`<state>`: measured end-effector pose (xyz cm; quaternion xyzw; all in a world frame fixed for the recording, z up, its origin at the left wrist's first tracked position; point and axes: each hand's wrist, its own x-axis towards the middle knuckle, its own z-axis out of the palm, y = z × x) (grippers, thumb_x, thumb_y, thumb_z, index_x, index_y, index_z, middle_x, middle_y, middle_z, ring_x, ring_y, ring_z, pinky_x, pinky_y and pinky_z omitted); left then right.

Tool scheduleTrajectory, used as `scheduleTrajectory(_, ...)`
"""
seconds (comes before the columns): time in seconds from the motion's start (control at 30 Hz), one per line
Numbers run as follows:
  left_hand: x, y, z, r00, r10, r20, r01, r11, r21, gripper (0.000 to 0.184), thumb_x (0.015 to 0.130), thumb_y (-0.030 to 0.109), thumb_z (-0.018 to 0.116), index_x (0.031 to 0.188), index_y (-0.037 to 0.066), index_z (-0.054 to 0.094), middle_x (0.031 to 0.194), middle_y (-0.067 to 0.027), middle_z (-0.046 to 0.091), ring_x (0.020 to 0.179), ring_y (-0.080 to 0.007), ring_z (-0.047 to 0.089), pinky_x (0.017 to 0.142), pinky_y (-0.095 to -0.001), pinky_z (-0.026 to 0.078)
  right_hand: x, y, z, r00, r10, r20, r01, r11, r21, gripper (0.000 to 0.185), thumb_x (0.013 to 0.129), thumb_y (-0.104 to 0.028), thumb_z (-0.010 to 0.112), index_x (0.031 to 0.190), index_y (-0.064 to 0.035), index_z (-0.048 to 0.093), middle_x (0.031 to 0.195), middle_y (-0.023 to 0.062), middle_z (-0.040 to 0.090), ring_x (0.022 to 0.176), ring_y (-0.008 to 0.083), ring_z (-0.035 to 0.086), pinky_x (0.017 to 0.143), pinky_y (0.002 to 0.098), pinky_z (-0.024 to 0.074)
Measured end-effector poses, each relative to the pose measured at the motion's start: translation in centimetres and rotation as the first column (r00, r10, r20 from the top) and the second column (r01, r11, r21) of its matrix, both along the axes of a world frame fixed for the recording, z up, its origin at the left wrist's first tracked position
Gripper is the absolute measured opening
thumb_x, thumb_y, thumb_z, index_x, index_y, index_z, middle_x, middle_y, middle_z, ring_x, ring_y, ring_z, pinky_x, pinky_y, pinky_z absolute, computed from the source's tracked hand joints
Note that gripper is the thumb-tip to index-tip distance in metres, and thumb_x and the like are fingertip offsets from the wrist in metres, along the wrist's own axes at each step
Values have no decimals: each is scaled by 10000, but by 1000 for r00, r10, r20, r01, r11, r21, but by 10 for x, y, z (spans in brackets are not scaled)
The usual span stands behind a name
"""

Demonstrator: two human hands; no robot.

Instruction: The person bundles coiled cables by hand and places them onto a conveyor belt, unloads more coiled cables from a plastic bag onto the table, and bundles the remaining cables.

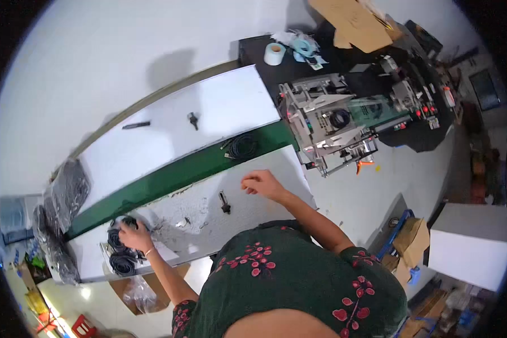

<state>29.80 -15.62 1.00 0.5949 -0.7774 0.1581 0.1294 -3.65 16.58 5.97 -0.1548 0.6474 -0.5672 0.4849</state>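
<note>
My left hand (134, 236) is over a group of black coiled cables (122, 263) at the lower left of the white work table; its fingers reach onto the upper coil, and whether they grip it is too small to tell. My right hand (263, 185) hovers above the table's near right part, fingers curled together, with nothing visible in them. Below and left of it lies a small dark metal tool (225, 203). Another black cable coil (243, 146) rests on the green conveyor belt (169, 180), beyond my right hand.
A metal machine (332, 121) stands at the belt's right end. Plastic-wrapped bundles (70, 194) lie at the left end. On the far white surface (231, 96) are a dark fitting (193, 120) and a thin black piece (136, 125). An open cardboard box (146, 293) sits below the table.
</note>
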Motion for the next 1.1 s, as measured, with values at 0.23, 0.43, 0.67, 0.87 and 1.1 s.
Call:
scheduleTrajectory(0.23, -10, -4, -11, 995, -19, -99, 38, 980, 196, 560, 789, 239, 657, 1268, 35, 450, 1003, -203, 598, 766, -345, 579, 634, -389, 474, -3, 0, 9, 1000, -18, 2, 18, 998, -60, 147, 864, -121, 580, 930, -7, 644, 801, 67, 657, 663, 117, 596, 604, 213, 473)
scheduleTrajectory(0.43, -9, -4, 2, 696, -346, -630, 400, 915, -60, 476, 834, 101, 584, 1273, 14, 421, 911, -143, 598, 619, -247, 541, 556, -316, 446, 2, -2, -9, 1000, 1, -4, -2, 997, -83, 155, 857, -124, 600, 940, 2, 633, 820, 61, 659, 672, 120, 601, 607, 225, 474)
scheduleTrajectory(0.67, -105, 103, 126, 88, 452, -887, 876, 389, 285, 423, 850, -11, 462, 1262, 82, 460, 731, -37, 533, 451, -38, 322, 393, -170, 252, 25, -48, 48, 849, 17, -528, -131, 975, -180, 243, 840, -129, 627, 1047, -4, 600, 876, 38, 654, 719, 134, 604, 648, 249, 484)
scheduleTrajectory(0.87, -151, 140, 141, 168, 667, -726, 972, 10, 234, 446, 861, 46, 438, 1305, 72, 449, 662, -26, 524, 451, -61, 342, 412, -180, 258, 27, -63, 49, 612, -87, -786, -371, 846, -382, 361, 830, -115, 646, 1168, -32, 550, 916, 38, 632, 745, 134, 568, 688, 251, 468)
scheduleTrajectory(1.1, -174, 150, 130, 57, 814, -579, 998, -30, 57, 448, 897, 99, 514, 1330, 15, 437, 842, -124, 610, 647, -156, 546, 606, -213, 445, 20, -46, 48, 984, 118, -133, -156, 933, -325, 152, 870, -101, 609, 993, -20, 576, 761, 28, 588, 637, 95, 500, 572, 220, 414)
